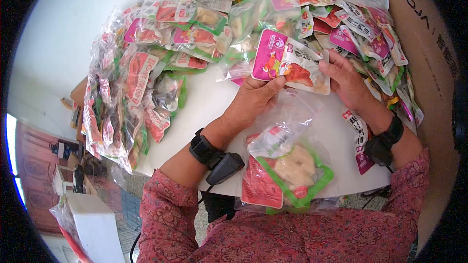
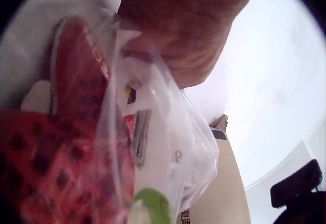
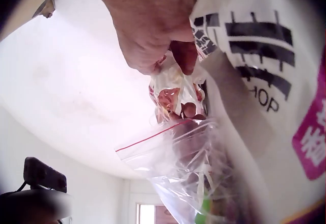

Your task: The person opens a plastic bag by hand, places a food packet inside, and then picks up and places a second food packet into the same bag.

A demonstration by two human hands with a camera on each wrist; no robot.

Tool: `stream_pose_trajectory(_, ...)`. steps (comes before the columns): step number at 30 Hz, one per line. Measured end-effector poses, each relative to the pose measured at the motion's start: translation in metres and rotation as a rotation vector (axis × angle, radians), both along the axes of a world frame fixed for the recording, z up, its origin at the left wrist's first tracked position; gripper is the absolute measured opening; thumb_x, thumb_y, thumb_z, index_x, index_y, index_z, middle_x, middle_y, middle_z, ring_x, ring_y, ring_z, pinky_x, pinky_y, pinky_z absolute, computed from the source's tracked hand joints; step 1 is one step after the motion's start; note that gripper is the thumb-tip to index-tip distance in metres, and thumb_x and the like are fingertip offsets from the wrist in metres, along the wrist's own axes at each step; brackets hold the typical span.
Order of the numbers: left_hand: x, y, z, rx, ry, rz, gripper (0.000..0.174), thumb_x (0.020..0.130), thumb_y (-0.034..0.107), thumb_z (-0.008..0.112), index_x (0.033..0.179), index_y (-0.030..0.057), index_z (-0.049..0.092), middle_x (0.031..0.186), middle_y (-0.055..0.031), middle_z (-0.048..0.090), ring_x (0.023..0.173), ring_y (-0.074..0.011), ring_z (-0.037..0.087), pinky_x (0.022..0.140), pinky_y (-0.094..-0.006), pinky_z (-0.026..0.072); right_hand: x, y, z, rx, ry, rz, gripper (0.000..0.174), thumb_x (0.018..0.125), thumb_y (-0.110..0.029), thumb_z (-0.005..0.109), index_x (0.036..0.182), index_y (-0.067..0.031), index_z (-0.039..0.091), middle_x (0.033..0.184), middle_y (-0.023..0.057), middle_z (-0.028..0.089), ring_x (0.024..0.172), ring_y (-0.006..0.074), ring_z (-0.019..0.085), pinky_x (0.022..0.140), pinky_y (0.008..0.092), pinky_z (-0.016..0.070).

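Both hands hold one pink and white food packet (image 1: 297,65) above the table in the head view. My left hand (image 1: 251,102) pinches its lower left edge with the thumb on top; my right hand (image 1: 348,80) grips its right end. Just below them lies a clear zip bag (image 1: 287,122) with a red packet (image 1: 261,180) and a green-edged packet (image 1: 297,170) in it. In the left wrist view the left hand (image 2: 178,30) is above clear plastic (image 2: 158,91). The right wrist view shows the right hand (image 3: 153,25) pinching a packet, fingertips partly hidden.
Piles of filled clear bags cover the table's left side (image 1: 131,83) and back (image 1: 302,0). More packets (image 1: 370,34) lie at the right, beside a cardboard box (image 1: 424,58). Another packet (image 1: 358,139) lies under the right forearm. White tabletop (image 1: 195,102) shows between the left pile and the left arm.
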State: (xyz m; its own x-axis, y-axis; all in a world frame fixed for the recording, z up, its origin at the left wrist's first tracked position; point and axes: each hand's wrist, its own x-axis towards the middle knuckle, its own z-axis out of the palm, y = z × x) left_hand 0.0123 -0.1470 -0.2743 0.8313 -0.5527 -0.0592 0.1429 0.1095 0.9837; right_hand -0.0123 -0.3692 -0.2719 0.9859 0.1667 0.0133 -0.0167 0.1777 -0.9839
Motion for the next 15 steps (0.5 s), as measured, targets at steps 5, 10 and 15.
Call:
stream_pose_trajectory(5,-0.003,0.004,0.014,0.198,-0.089,-0.072,0.022,0.086,0.03,0.052,0.093,0.01,0.06,0.063,0.0067,0.049,0.05,-0.0019,0.037,0.044,-0.0178,0.0298,0.002,-0.002,-0.005,0.051,-0.025,0.074,0.036,0.082,-0.025,0.055,0.109,-0.0041,0.047,0.098,0.0036,0.054,0.089,0.0099,0.052,0.077,0.0248,0.0429)
stream_pose_trajectory(10,0.001,0.0,0.008,-0.08,0.016,0.045,0.026,0.088,0.031,0.048,0.097,0.0088,0.057,0.065,0.0028,0.052,0.048,-0.003,0.036,0.042,-0.0176,0.0293,-0.007,0.012,0.013,0.094,-0.175,-0.125,0.044,0.084,-0.024,0.05,0.121,-0.0039,0.04,0.106,0.006,0.052,0.095,0.0133,0.052,0.084,0.0262,0.0416)
stream_pose_trajectory(15,0.004,0.001,0.002,-0.07,0.014,-0.009,0.025,0.089,0.029,0.046,0.099,0.0082,0.056,0.07,0.0021,0.055,0.048,-0.0025,0.037,0.041,-0.0164,0.0285,-0.003,0.01,0.01,0.099,-0.146,-0.13,0.043,0.085,-0.021,0.046,0.123,-0.004,0.038,0.108,0.0066,0.051,0.097,0.0145,0.052,0.085,0.0272,0.0415)
